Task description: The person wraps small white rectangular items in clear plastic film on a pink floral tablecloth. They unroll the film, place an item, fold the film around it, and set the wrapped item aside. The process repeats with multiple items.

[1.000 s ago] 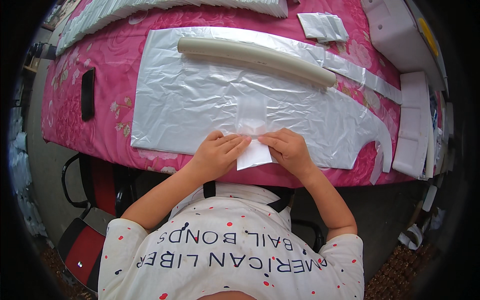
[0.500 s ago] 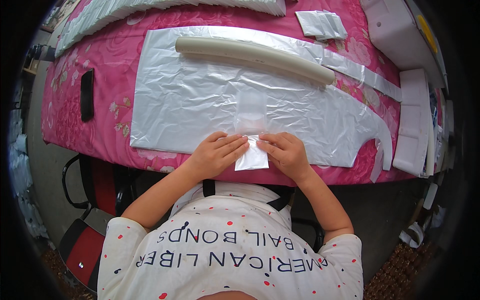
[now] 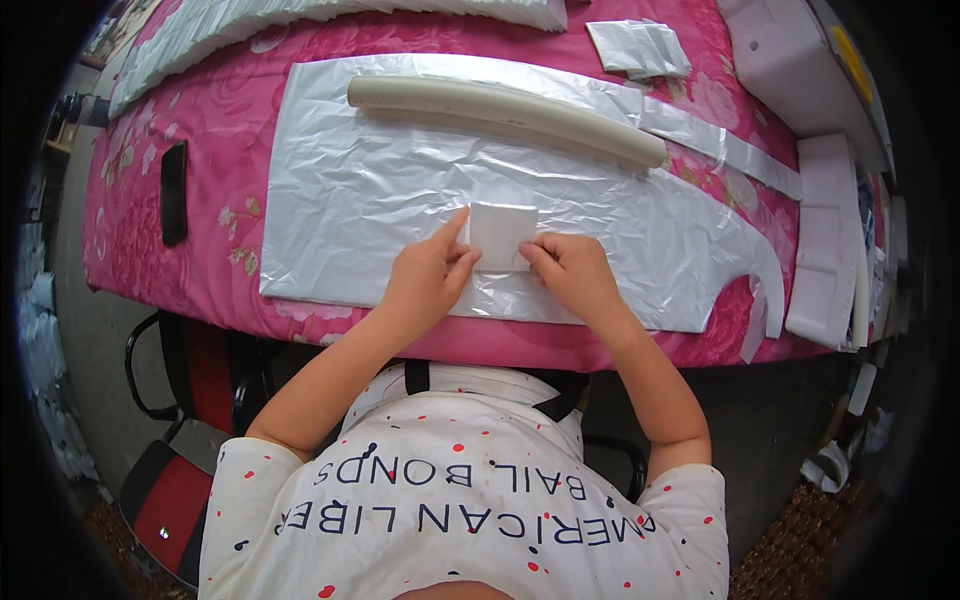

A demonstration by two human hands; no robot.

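A small folded square of white plastic film (image 3: 503, 235) lies on the wide sheets of shiny white film (image 3: 380, 210) in front of me. My left hand (image 3: 428, 273) is at its left side, index finger stretched along the edge and thumb on the near left corner. On the other side, my right hand (image 3: 577, 270) pinches the near right corner between thumb and fingers. Beyond both hands, a long beige tube (image 3: 505, 115) rests across the wide sheets.
A pink floral cloth (image 3: 130, 235) covers the table. On it are a black flat bar (image 3: 174, 192), a row of folded white film (image 3: 330, 8) and a small folded stack (image 3: 638, 50). White foam blocks (image 3: 825, 240) stand at the right. A red and black chair (image 3: 165, 510) is at lower left.
Both hands have moved away from me, up the film. The strip that hung toward me is now folded into a square lying farther up the sheets.
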